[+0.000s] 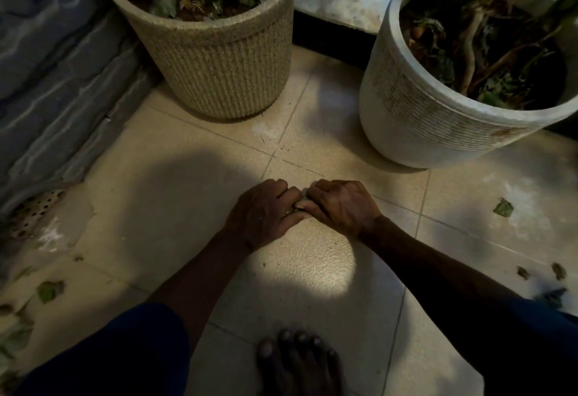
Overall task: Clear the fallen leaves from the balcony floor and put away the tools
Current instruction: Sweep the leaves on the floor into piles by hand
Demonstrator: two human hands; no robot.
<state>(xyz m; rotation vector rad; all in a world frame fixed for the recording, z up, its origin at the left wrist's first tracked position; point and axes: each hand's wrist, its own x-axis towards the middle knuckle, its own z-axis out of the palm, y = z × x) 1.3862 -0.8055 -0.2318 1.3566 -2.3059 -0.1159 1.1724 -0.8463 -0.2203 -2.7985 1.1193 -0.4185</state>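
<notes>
My left hand (262,212) and my right hand (341,205) meet low over the beige tiled floor (194,195), fingers curled together. A small clump of greenish leaves (298,205) shows between the fingers of both hands; most of it is hidden. Loose fallen leaves lie on the tiles: one green leaf (503,208) at the right, two small brown bits (541,271) further right, and a green leaf (48,291) with more litter at the left edge. No tools are visible.
Two large ribbed planters stand ahead: a beige one (219,61) at back left and a white one (438,120) at right. A grey stone wall (56,83) runs along the left with a perforated drain cover (34,212). My bare foot (297,364) is below.
</notes>
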